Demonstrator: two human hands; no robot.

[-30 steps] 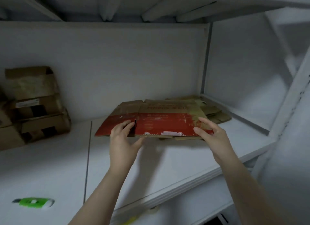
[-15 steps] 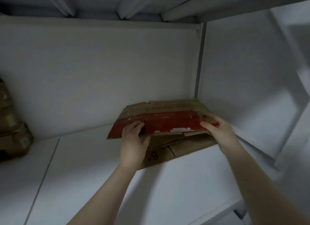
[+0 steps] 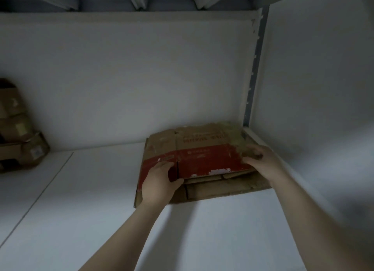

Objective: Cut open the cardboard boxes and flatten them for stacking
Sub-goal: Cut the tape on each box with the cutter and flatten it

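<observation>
A flattened red-and-brown cardboard box (image 3: 204,155) lies on top of a pile of flattened brown cardboard (image 3: 222,187) in the shelf's back right corner. My left hand (image 3: 159,181) grips the red box's near left part, thumb on top beside a slit. At its right edge my right hand (image 3: 261,161) holds the box, fingers curled over the top; that hand is blurred.
Several unflattened brown boxes (image 3: 18,137) are stacked at the far left against the back wall. The white shelf board (image 3: 97,200) has a seam on the left. A white side wall (image 3: 313,88) and a slotted upright (image 3: 253,68) close off the right.
Both hands have carried the red box back and down onto the cardboard pile in the corner. The view has moved closer and to the right; the green cutter has left the view.
</observation>
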